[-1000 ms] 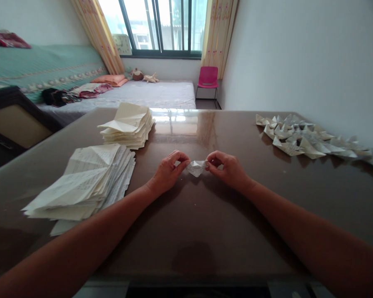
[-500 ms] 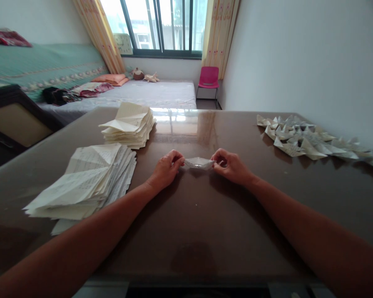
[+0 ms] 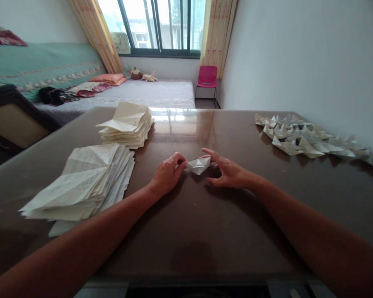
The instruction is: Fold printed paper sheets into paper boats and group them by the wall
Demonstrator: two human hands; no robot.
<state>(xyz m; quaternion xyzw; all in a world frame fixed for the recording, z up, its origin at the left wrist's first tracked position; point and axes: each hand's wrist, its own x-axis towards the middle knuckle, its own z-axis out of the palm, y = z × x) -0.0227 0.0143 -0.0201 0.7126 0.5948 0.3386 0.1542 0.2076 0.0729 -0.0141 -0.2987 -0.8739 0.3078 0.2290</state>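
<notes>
A small folded paper boat [image 3: 199, 166] is held just above the brown table, tilted with its right end raised. My left hand [image 3: 170, 170] pinches the boat's left tip between thumb and fingers. Around the boat's right end, my right hand [image 3: 225, 169] is open, thumb and fingers spread apart. The forefinger is close behind the paper; whether it touches I cannot tell.
On the left of the glossy table [image 3: 161, 244] lie a stack of creased written sheets [image 3: 83, 178] and a second stack of cream paper [image 3: 126, 126]. Several folded paper boats [image 3: 301, 136] cluster at the right by the wall. A bed [image 3: 161, 93] and pink chair [image 3: 207, 77] stand beyond.
My right hand has let go of the boat's right tip and spread its fingers. The boat has turned and tilted, while my left hand keeps its pinch.
</notes>
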